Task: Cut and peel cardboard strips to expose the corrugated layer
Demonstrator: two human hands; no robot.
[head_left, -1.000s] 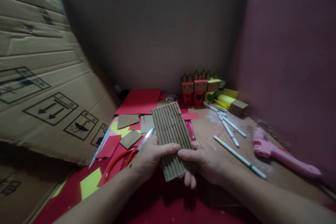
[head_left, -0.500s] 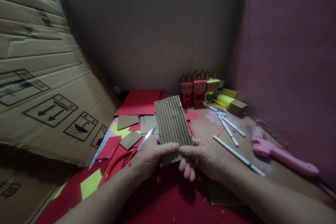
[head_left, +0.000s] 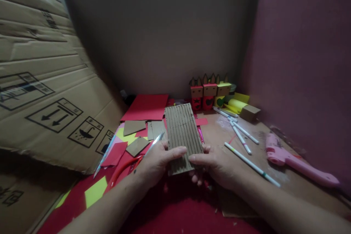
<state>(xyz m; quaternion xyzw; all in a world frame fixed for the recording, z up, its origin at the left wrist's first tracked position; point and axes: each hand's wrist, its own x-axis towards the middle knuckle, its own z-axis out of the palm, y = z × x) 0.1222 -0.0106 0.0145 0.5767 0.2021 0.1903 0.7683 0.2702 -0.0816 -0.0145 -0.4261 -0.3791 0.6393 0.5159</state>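
A ribbed strip of corrugated cardboard (head_left: pixel 181 131) stands tilted away from me above the table. My left hand (head_left: pixel 155 162) grips its lower left edge, thumb across the ribs. My right hand (head_left: pixel 216 164) grips the lower right edge, thumb on top and fingers curled beneath. Both thumbs nearly meet near the strip's lower end.
Red-handled scissors (head_left: pixel 131 161) lie just left of my left hand among red, yellow and brown paper scraps (head_left: pixel 128 137). White markers (head_left: pixel 242 137) and a pink glue gun (head_left: pixel 296 166) lie on the right. Small decorated cardboard boxes (head_left: pixel 210 93) stand at the back. A large cardboard sheet (head_left: pixel 46 91) leans on the left.
The cardboard strip has been drawn in and turned a little more upright between my hands. My right fingers have curled further under it.
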